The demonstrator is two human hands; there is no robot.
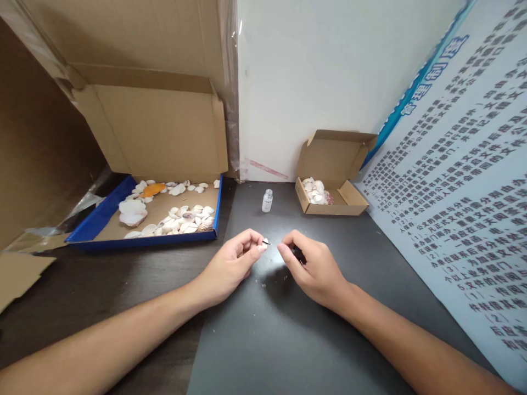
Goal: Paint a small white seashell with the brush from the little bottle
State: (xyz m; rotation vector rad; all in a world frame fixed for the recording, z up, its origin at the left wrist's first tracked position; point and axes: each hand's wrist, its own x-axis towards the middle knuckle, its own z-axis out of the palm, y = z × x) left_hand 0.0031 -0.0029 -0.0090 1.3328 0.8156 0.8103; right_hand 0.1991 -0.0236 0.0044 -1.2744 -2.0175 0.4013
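Note:
Between the thumb and forefinger of my left hand (233,263) is a small white shell (265,240), with a thin dark sliver showing against it. My right hand (315,266) is closed just to the right, its thumb and forefinger pinched together. A small black object (299,254) shows inside its curled fingers; most of it is hidden, so its kind is unclear. The two hands are apart, above the dark tabletop (255,351). Beyond them stands a small uncapped clear bottle (267,202) with a white label, upright.
An open blue-sided cardboard box (144,241) at the left holds many shells and an orange one (152,190). At the back right, a smaller open cardboard box (337,209) holds white shells (316,192). Pale crumbs dot the table. A printed board (461,208) leans at the right.

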